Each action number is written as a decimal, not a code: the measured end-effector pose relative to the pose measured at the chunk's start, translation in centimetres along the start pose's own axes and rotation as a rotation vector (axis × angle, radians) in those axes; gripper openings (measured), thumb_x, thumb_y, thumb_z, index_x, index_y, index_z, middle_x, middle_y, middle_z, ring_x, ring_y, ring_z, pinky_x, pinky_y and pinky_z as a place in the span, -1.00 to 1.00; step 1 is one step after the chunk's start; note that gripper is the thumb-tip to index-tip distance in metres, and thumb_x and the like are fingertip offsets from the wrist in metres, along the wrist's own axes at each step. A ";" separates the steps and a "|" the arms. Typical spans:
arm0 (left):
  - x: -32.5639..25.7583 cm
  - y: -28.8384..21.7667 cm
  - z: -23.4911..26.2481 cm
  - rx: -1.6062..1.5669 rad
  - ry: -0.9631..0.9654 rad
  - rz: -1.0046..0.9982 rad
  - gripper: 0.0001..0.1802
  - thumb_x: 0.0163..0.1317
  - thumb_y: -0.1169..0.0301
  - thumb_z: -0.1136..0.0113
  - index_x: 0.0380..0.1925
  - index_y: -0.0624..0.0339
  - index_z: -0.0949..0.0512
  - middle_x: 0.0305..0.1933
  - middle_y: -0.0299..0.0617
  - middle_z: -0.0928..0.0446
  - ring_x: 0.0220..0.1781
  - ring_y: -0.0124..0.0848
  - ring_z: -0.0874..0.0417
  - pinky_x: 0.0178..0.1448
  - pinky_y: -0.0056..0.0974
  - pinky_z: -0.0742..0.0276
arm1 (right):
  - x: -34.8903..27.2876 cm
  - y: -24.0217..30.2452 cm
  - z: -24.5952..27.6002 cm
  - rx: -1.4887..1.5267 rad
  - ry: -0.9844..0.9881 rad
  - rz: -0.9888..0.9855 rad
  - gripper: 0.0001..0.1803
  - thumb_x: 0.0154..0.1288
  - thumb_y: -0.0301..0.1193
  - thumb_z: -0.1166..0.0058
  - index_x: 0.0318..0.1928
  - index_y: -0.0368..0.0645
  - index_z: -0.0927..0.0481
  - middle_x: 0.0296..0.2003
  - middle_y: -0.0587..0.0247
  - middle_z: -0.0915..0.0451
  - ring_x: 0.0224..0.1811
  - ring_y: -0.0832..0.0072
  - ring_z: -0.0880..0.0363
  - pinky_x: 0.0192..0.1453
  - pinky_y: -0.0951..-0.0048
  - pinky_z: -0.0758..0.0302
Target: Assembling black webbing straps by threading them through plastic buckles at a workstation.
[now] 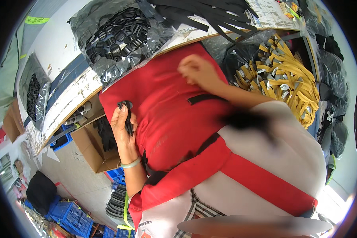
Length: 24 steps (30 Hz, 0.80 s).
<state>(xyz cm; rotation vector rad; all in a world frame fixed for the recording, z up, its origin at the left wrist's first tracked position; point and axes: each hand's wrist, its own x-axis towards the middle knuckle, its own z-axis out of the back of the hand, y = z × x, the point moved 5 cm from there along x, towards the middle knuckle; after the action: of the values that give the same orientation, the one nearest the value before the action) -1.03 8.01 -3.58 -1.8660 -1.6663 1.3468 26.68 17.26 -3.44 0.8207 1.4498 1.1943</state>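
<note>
My left hand holds a black strap with a plastic buckle at its top, against a red fabric piece draped over my lap. My right hand is closed into a loose fist on the upper part of the red fabric, pinching it near the table edge. A short black strap lies across the fabric just below my right forearm. A pale green bangle circles my left wrist.
A clear bag of black plastic buckles and loose black straps lie on the white table. A heap of yellow straps with metal clips sits at the right. Cardboard boxes and blue crates stand below the table.
</note>
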 end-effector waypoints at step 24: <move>-0.5 -1.6 -7.1 0.689 0.173 -0.144 -0.92 0.16 0.49 -0.31 -0.38 0.29 -0.66 -0.59 -0.38 -0.48 -0.65 -0.70 -0.39 -0.63 -0.52 -0.19 | -2.0 11.4 -5.4 -0.403 0.351 0.308 -0.74 0.30 -0.43 -0.09 -0.02 -0.22 -0.56 -0.58 0.38 -0.52 -0.68 0.77 -0.31 -0.63 0.71 -0.19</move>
<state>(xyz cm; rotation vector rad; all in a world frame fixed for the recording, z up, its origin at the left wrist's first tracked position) 3.62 10.53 1.46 -1.3793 -1.0362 1.4108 20.75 17.12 7.85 0.5833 1.3133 1.8677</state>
